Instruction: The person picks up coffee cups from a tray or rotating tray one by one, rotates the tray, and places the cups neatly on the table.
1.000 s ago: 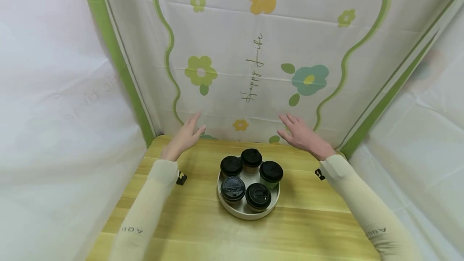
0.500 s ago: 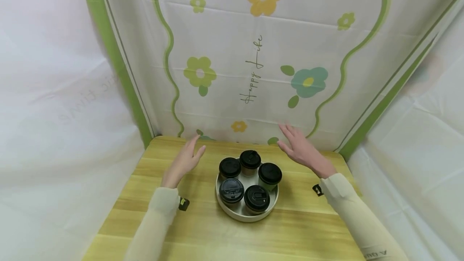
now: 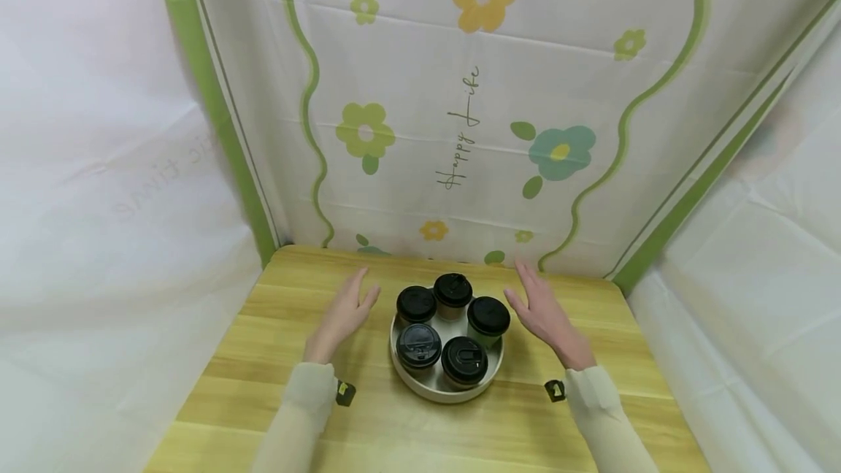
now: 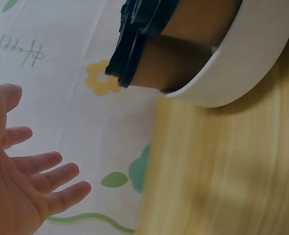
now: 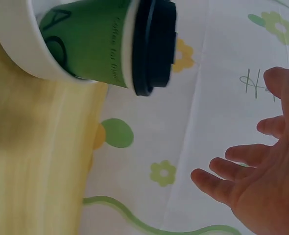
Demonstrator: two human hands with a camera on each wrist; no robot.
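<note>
A round white tray (image 3: 439,394) stands on the wooden table with several lidded paper coffee cups in it. Black lids top them all, such as the front cup (image 3: 464,361). The cup at the tray's right (image 5: 88,36) has a green printed wall; brown cups (image 4: 183,54) show in the left wrist view. My left hand (image 3: 343,312) hovers left of the tray, fingers extended and thumb apart, holding nothing. My right hand (image 3: 544,314) is raised on the other side, nearest the green cup, its palm turned inward and likewise holding nothing.
The wooden table (image 3: 250,378) reaches back to a white curtain (image 3: 407,79) printed with flowers and lettering. White fabric walls stand at the left (image 3: 98,203) and right (image 3: 755,298). A small dark wrist device (image 3: 344,393) shows beside the left cuff, and a similar device (image 3: 555,390) by the right.
Both hands have come down and back toward the tray's sides, with the right hand also drawing inward. The tray and cups stay in place on the table.
</note>
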